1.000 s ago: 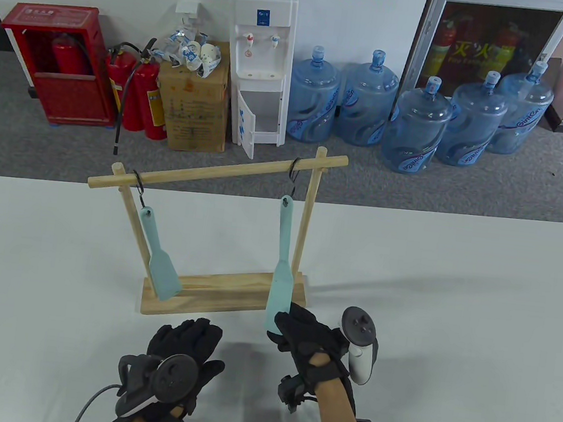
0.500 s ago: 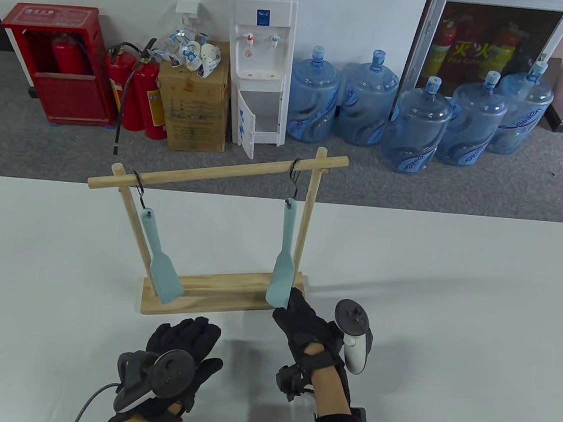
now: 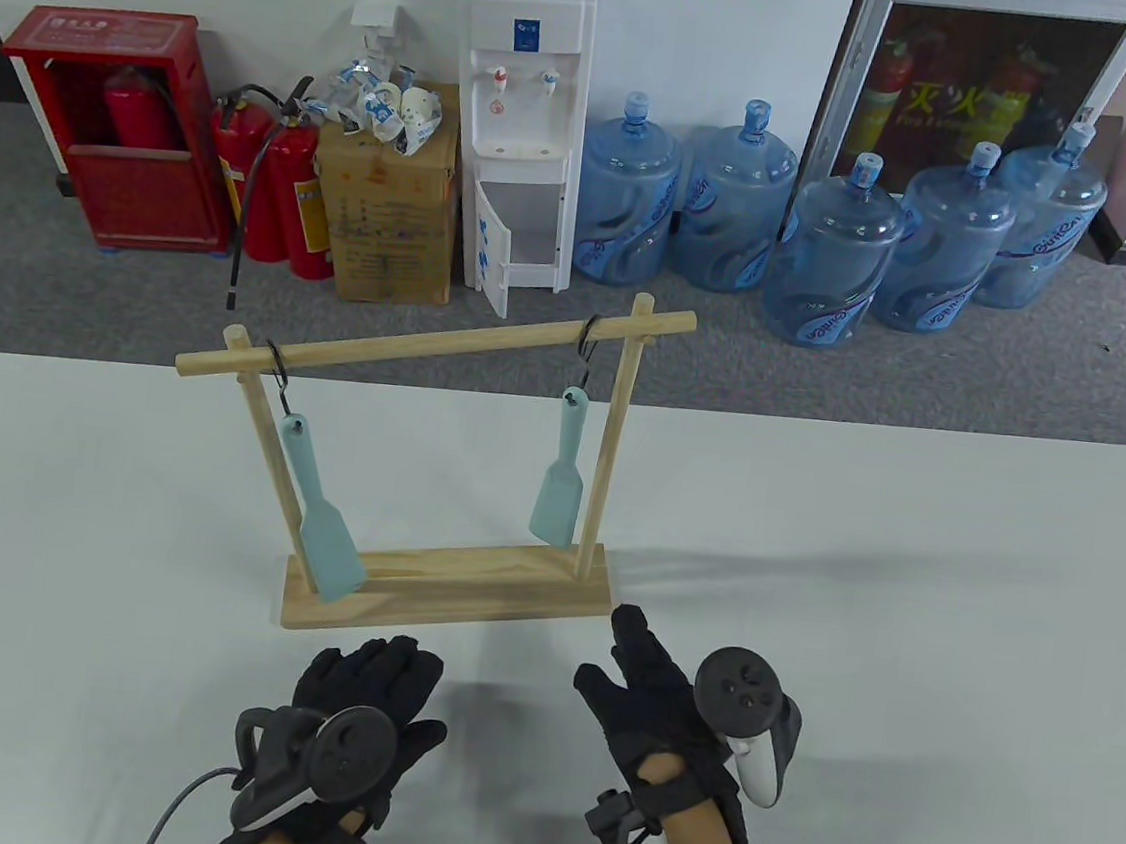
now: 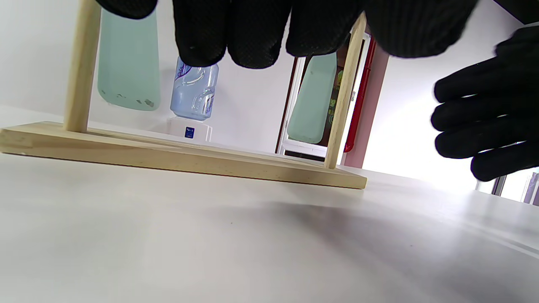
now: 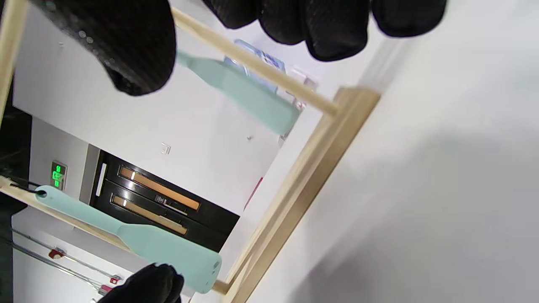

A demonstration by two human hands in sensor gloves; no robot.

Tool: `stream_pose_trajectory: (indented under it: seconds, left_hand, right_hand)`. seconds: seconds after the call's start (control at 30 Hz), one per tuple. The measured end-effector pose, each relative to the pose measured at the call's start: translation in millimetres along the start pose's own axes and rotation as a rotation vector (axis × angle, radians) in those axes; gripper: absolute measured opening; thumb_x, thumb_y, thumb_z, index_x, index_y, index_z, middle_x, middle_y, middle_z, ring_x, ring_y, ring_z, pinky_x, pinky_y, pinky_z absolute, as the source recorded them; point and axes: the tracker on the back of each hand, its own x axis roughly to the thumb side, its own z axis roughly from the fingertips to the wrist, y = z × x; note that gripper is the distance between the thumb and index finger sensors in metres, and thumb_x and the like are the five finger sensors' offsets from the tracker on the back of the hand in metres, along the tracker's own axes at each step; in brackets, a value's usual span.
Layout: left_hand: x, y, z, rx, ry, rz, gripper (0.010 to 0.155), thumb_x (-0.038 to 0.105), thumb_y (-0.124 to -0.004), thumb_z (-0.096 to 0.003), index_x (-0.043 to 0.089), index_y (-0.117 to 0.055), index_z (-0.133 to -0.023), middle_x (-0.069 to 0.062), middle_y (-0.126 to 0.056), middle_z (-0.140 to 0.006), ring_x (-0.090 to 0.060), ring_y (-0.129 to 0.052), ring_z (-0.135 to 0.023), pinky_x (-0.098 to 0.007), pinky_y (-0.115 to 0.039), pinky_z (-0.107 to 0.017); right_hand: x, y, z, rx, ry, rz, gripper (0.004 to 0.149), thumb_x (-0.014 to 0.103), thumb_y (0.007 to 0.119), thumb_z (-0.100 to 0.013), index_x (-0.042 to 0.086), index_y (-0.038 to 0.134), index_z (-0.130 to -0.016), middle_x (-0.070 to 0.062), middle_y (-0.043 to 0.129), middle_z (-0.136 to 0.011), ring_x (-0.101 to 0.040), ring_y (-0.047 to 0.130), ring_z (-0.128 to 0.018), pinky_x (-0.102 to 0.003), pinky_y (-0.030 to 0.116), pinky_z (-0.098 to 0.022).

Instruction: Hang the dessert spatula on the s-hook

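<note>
A wooden rack [image 3: 445, 591] stands on the white table. Two pale teal dessert spatulas hang from black s-hooks on its top rail: one on the left [image 3: 317, 517] and one on the right [image 3: 561, 472] from the right s-hook [image 3: 586, 344]. My right hand [image 3: 646, 687] is open and empty, apart from the right spatula, just in front of the rack's base. My left hand [image 3: 374, 694] rests on the table in front of the rack, holding nothing. The left wrist view shows both blades, left [image 4: 128, 59] and right [image 4: 311, 101]. The right wrist view shows both too, one [image 5: 168, 248] and the other [image 5: 248, 97].
Beyond the table's far edge stand a water dispenser [image 3: 519, 126], several blue water jugs [image 3: 832, 249], a cardboard box [image 3: 389, 213] and red fire extinguishers [image 3: 281, 191]. The white table [image 3: 906, 599] stretches to the right of the rack.
My right hand has let go of the right spatula's blade and drawn back toward me. The spatula has swung back from me and now hangs free on its s-hook. My left hand has stayed put.
</note>
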Motion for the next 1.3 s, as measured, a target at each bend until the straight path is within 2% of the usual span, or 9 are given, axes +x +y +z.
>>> stream_pose_trajectory:
  seconds: [0.2,0.57,0.97,1.1,1.3]
  left_hand:
    - [-0.7,-3.7,-1.0,-0.017,0.007,-0.009,0.065,0.058,-0.072,-0.0466,0.031,-0.063,-0.104,-0.006,-0.068,-0.112,-0.039,-0.071,-0.101,-0.066,-0.047,-0.075]
    - [2.5,-7.9,-2.3,-0.040,0.006,-0.029,0.065,0.058,-0.071,-0.0465,0.031,-0.063,-0.104,-0.006,-0.068,-0.112,-0.039,-0.071,-0.101,-0.067,-0.047,-0.075]
    - [3.2,-10.9,-1.8,-0.049,0.002,-0.037,0.064,0.058,-0.071,-0.0465,0.031,-0.063,-0.104,-0.006,-0.068,-0.112,-0.039,-0.070,-0.101,-0.067,-0.046,-0.075]
    - [3.4,-11.8,-1.7,-0.049,0.002,-0.036,0.064,0.058,-0.071,-0.0466,0.031,-0.063,-0.104,-0.006,-0.068,-0.112,-0.039,-0.070,-0.101,-0.067,-0.046,-0.075]
    - [3.8,-13.0,-1.7,-0.055,0.004,-0.042,0.064,0.058,-0.071,-0.0465,0.031,-0.063,-0.104,-0.006,-0.068,-0.112,-0.039,-0.071,-0.101,-0.067,-0.046,-0.075]
  right_hand:
    - [-0.1,-18.4,21.6,-0.059,-0.058,0.160,0.082,0.050,0.080,-0.045,0.014,0.039,-0.107,-0.016,0.040,-0.105,-0.043,0.057,-0.095,-0.064,0.047,-0.067]
    - [-6.6,-39.9,48.3,-0.093,-0.090,0.433,0.083,0.050,0.080,-0.045,0.016,0.040,-0.108,-0.014,0.037,-0.107,-0.043,0.051,-0.099,-0.065,0.042,-0.069]
    - [-21.3,-45.7,63.8,-0.147,-0.138,0.710,0.081,0.051,0.081,-0.044,0.018,0.044,-0.108,-0.012,0.040,-0.107,-0.041,0.053,-0.099,-0.065,0.042,-0.070]
    - [-34.1,-44.8,62.7,-0.103,-0.101,0.725,0.082,0.050,0.081,-0.044,0.017,0.043,-0.108,-0.012,0.038,-0.107,-0.042,0.052,-0.100,-0.065,0.041,-0.070]
    - [-38.9,-46.5,64.3,-0.112,-0.091,0.755,0.081,0.051,0.081,-0.044,0.018,0.043,-0.108,-0.012,0.039,-0.107,-0.041,0.052,-0.100,-0.065,0.041,-0.070]
